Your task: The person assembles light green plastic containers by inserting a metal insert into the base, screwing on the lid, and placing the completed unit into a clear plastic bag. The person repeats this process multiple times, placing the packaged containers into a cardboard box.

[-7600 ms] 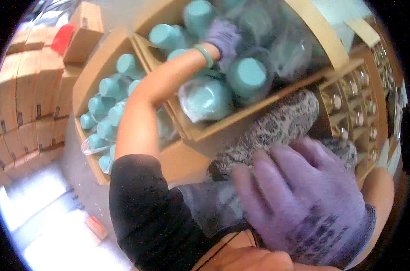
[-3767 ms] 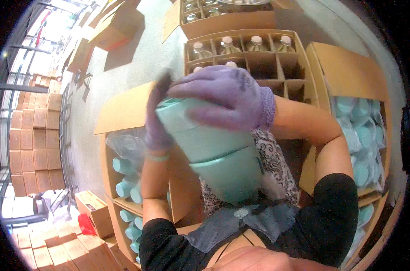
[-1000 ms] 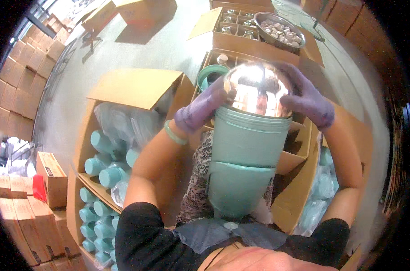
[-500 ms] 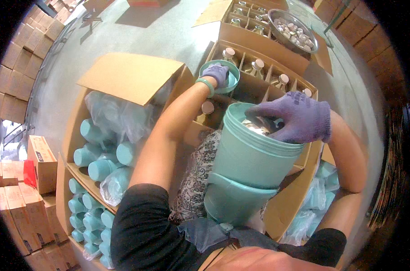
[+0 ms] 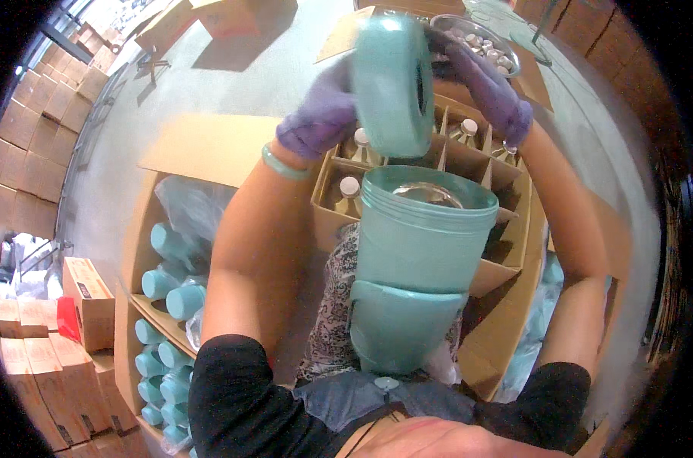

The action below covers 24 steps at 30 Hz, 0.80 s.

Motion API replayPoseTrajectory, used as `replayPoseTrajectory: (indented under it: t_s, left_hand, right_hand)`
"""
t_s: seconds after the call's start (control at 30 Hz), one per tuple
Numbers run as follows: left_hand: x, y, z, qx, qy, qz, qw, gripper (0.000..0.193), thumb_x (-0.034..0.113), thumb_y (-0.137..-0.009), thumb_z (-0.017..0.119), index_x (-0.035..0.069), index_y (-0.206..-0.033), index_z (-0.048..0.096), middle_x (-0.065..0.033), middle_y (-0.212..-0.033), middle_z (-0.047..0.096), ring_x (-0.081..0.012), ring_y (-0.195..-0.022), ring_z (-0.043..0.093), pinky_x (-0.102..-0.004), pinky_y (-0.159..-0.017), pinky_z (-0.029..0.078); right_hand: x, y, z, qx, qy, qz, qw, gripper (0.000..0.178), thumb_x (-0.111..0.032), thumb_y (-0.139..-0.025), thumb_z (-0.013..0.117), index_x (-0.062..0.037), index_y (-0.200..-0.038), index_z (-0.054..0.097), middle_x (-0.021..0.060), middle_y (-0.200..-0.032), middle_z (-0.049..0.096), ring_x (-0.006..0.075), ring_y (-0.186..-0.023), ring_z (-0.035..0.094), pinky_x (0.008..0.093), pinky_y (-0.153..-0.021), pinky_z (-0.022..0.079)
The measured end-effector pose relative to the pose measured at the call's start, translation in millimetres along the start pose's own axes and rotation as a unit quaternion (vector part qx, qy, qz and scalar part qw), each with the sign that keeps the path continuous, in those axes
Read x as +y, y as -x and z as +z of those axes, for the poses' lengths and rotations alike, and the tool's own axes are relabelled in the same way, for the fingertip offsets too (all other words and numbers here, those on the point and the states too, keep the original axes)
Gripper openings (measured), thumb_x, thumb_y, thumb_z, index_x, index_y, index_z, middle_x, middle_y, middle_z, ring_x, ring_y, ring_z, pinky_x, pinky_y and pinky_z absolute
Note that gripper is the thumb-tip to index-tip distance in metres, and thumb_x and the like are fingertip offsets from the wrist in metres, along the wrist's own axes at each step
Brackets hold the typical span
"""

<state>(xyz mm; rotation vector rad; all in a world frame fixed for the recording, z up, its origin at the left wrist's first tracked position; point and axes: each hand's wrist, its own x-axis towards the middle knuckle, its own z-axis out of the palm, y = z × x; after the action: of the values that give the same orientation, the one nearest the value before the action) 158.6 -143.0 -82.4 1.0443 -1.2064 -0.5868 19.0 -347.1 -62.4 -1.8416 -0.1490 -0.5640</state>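
Observation:
A teal plastic lid (image 5: 392, 88), round and deep-rimmed, stands on edge in the air, smeared by motion. My left hand (image 5: 320, 114), in a purple glove, grips its left side, and the fingers are partly hidden behind it. At the lid's upper right, my gloved right hand (image 5: 488, 88) has its fingers bent toward the rim; blur and shadow hide whether they hold it. Upright against my lap is a tall teal tub (image 5: 427, 237) with a ridged, uncovered top. A shiny metal piece (image 5: 430, 193) shows inside. The tub's lower half sits in a teal cup-like base (image 5: 407, 324).
Beyond the tub, a divided carton (image 5: 507, 256) holds white-capped bottles (image 5: 349, 191). A metal bowl (image 5: 507, 61) of small caps sits farther back. Left, a cardboard box (image 5: 140, 259) contains teal cups (image 5: 186, 301) and plastic wrap. Bagged teal pieces (image 5: 530, 336) lie right. Cartons (image 5: 49, 366) are stacked far left.
My left hand has lifted the lid off the bottle carton and turned it on edge. My right hand has come out of the tub and moved up and away beside the lid.

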Motion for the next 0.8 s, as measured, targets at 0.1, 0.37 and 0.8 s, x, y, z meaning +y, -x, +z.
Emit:
replayPoseTrajectory:
  t_s: [0.1,0.37,0.8]
  left_hand:
    - [33,4,-4,0.066,0.068,0.044,0.995,0.057,0.003,-0.080,0.073,0.000,-0.132,0.050,-0.0154,-0.120,0.062,-0.0242,-0.104,0.064,-0.0354,-0.089,0.055]
    - [55,10,37,0.173,-0.208,0.190,0.944,0.074,0.003,-0.066,0.082,0.005,-0.132,0.051,-0.0136,-0.123,0.058,-0.0233,-0.110,0.059,-0.0326,-0.080,0.058]
    - [109,45,66,0.204,-0.275,0.349,0.872,0.060,0.006,-0.068,0.076,-0.002,-0.124,0.057,-0.0179,-0.129,0.056,-0.0297,-0.119,0.053,-0.0380,-0.100,0.045]
  right_hand:
    - [-33,12,5,-0.121,-0.117,0.191,0.967,0.064,-0.055,-0.098,0.042,-0.0013,-0.130,0.055,0.0150,-0.120,0.064,0.0276,-0.096,0.068,0.0397,-0.084,0.056]
    - [-131,35,31,0.052,0.135,-0.213,0.966,0.042,-0.029,-0.095,0.060,-0.0027,-0.126,0.055,0.0098,-0.112,0.063,0.0183,-0.096,0.061,0.0315,-0.083,0.051]
    - [-150,81,46,0.022,-0.020,-0.108,0.994,0.063,-0.017,-0.087,0.069,-0.0012,-0.142,0.043,0.0078,-0.124,0.058,0.0139,-0.110,0.055,0.0313,-0.096,0.046]
